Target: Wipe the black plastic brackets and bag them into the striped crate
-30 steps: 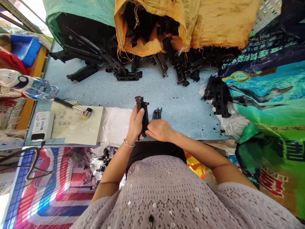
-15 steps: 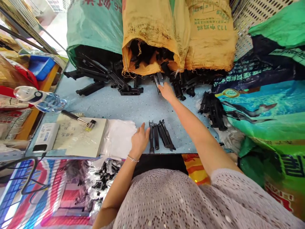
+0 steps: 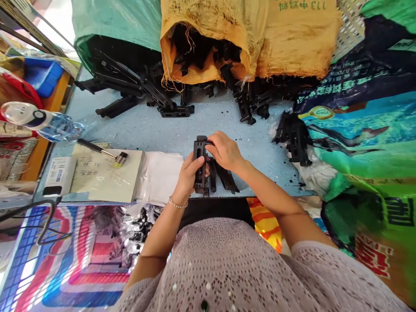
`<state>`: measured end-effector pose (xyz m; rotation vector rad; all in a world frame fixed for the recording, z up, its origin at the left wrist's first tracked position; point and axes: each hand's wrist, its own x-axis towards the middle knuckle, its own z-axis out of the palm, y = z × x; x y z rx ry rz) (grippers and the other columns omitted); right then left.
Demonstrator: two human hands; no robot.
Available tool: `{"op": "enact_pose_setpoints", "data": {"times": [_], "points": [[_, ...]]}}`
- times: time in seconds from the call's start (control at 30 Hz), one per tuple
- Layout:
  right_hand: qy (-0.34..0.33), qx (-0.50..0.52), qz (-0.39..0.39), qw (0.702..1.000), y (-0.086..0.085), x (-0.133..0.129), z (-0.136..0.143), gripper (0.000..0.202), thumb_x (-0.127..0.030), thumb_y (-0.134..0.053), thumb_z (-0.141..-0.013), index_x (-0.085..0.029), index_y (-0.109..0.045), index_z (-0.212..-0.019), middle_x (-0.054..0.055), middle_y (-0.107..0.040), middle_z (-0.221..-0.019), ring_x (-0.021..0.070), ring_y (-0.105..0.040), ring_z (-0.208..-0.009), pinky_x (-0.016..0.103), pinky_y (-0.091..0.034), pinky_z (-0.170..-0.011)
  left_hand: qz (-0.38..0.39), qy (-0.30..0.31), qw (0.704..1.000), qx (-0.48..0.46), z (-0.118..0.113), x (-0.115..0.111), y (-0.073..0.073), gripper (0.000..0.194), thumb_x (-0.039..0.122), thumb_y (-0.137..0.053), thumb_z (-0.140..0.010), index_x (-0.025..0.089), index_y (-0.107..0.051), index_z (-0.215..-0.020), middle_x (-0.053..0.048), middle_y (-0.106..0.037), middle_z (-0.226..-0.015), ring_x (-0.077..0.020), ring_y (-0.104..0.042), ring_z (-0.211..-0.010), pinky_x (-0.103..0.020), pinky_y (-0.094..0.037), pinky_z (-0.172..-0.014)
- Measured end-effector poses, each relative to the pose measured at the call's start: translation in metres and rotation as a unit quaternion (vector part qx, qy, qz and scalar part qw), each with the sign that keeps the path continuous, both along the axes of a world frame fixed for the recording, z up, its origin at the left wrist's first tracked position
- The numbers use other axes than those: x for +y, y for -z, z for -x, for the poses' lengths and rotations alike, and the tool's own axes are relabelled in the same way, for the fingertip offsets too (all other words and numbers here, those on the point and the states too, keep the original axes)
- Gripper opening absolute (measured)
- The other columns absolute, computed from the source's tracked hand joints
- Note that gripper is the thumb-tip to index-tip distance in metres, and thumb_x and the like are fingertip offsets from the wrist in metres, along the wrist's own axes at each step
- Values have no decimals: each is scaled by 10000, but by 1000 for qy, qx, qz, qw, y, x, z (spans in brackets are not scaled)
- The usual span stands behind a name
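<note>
My left hand is closed round a long black plastic part, held upright with the thumb across its front. My right hand has its thumb and fingers pinched at the upper right side of that same part. Below and just right of it, more black parts lie near the front edge of the blue speckled table. Left of my left hand lies a stack of white plastic bags.
Green and orange sacks at the back spill black parts. A screwdriver-like tool rests on a cardboard pad; a bottle stands left. More black parts lie right.
My right hand has come back from the orange sack's mouth to my left hand. My left hand has lifted and now grips a black part. The view has shifted slightly.
</note>
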<state>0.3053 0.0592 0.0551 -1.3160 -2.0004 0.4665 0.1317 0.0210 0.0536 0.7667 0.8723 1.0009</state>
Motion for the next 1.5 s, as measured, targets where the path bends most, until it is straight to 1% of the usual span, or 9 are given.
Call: {"op": "enact_pose_setpoints", "data": {"times": [0.17,0.4,0.63,0.73,1.03,1.13,1.23,1.33,1.5], "points": [[-76,51,147,985,7,-4,16,559,-607,-214,-1072,-231,-554,-836,22,-585,-742,184,-558,-694,312,-421,-686,12,-69,997,20,9,2,6,347,509,-729,-817,196,-617,-917,26,-596,-619,-109,-544,-508,-234,-432,-500],[-215,-73,67,971,31,-52,26,416,-503,-381,-1067,-231,-600,-841,55,-637,-826,210,-574,-784,336,-425,-720,50,-99,988,109,25,8,24,464,531,-694,-830,170,-666,-1121,-71,-684,-984,-189,-676,-906,-311,-562,-823],[317,-141,56,936,36,78,-76,337,-414,-475,-1032,-117,-609,-1116,240,-596,-1255,339,-538,-1181,499,-449,-961,-62,-61,913,399,8,-22,77,989,303,-746,-758,178,-245,-1602,-201,-206,-1632,-385,-152,-1574,-558,-96,-1301],[389,-122,103,907,34,111,-111,427,-419,-601,-954,-39,-592,-1148,320,-521,-1358,413,-447,-1320,585,-424,-1028,-95,-32,904,416,1,-35,80,917,323,-717,-812,238,-255,-1599,-183,-156,-1664,-400,-86,-1589,-623,-57,-1283],[66,361,359,858,30,-13,-49,500,-625,-358,-943,-211,-629,-867,86,-682,-771,233,-638,-658,381,-558,-572,-135,-65,983,109,-9,-9,27,618,641,-518,-965,324,-437,-1489,-124,-511,-1501,-270,-545,-1362,-473,-475,-1130],[-77,298,385,870,19,-54,-16,585,-670,-295,-984,-216,-649,-883,87,-680,-783,235,-641,-688,389,-556,-624,-71,-66,995,0,-17,-3,9,630,713,-511,-937,286,-504,-1400,-114,-666,-1255,-255,-694,-1107,-415,-599,-914],[7,124,167,978,0,-50,-7,566,-690,-315,-1007,-230,-635,-931,107,-669,-917,256,-629,-866,409,-523,-803,-42,-62,997,25,-16,-10,-4,521,634,-650,-902,279,-583,-1278,-53,-699,-1034,-202,-724,-872,-319,-609,-733],[43,-11,19,999,-14,-21,-6,583,-722,-312,-1000,-226,-599,-896,122,-647,-931,278,-596,-926,403,-461,-826,-32,-38,997,59,-12,-16,-10,487,634,-673,-888,266,-629,-1204,-40,-694,-926,-190,-715,-787,-279,-580,-634],[-28,13,126,992,-9,-16,9,594,-654,-222,-1056,-224,-552,-812,42,-603,-746,188,-564,-700,316,-404,-667,-9,-90,993,70,-6,-7,-6,459,632,-674,-889,238,-626,-1121,-7,-634,-772,-173,-688,-681,-260,-533,-559]]}}
